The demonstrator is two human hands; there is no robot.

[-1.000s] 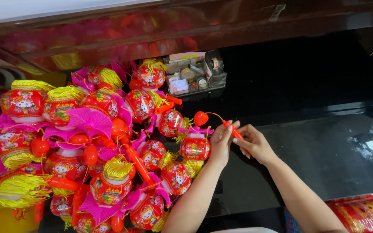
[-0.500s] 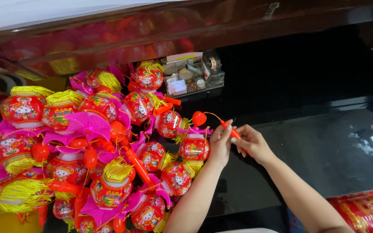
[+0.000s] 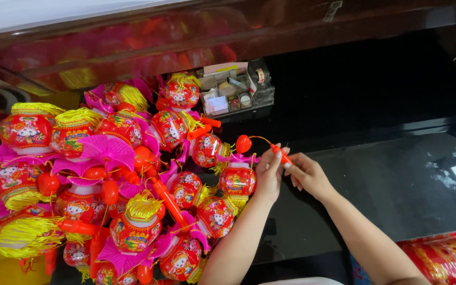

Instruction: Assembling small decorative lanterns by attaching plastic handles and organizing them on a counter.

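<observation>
The orange lantern handle [image 3: 281, 154], pinched by both your hands [image 3: 270, 174] [image 3: 306, 177], could snap its thin wire if tugged.

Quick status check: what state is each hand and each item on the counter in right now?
Left hand: pinching the orange stick, resting by a lantern.
Right hand: gripping the orange stick's end.
Orange stick: held between both hands, off the counter.
Red toy lanterns: heaped, tangled.
Clear organizer box: lidless, filled.
</observation>
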